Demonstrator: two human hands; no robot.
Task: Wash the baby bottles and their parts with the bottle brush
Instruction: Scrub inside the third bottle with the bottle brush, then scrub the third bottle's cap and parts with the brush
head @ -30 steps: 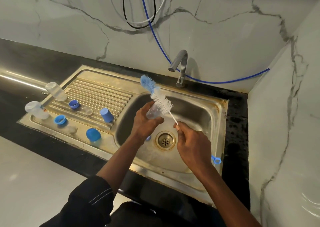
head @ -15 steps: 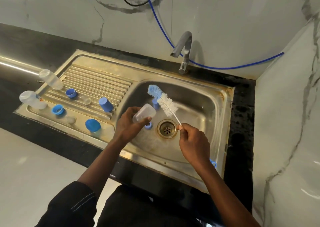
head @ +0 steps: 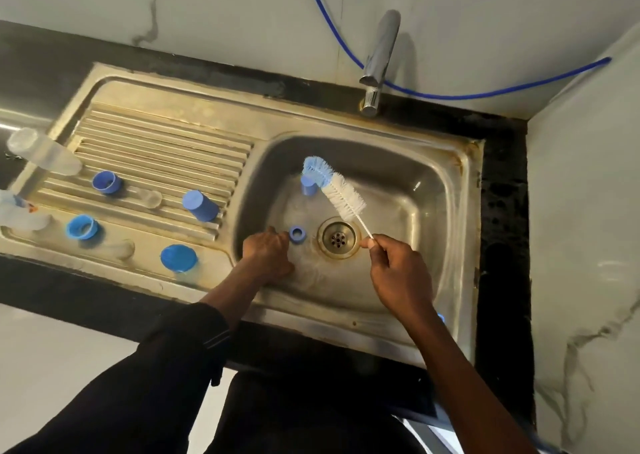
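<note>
My right hand (head: 398,273) pinches the thin wire handle of the bottle brush (head: 334,190), whose white bristles and blue tip slant up to the left over the sink basin (head: 415,183). My left hand (head: 266,252) is low on the basin floor, knuckles up, fingertips against a blue screw ring (head: 296,233). A faint clear shape lies just right of that hand; whether it is the bottle is unclear. A blue cap (head: 307,186) stands in the basin under the brush tip.
On the drainboard (head: 166,148) lie two clear bottles (head: 41,155) (head: 17,211), two blue rings (head: 106,182) (head: 82,227), two blue caps (head: 201,206) (head: 178,258) and clear nipples (head: 149,197). The faucet (head: 377,62) stands behind the basin; the drain (head: 337,237) is central.
My left hand has dropped from mid-air to the basin floor, and the clear bottle it held no longer shows in its grip. The brush has come out of the bottle.
</note>
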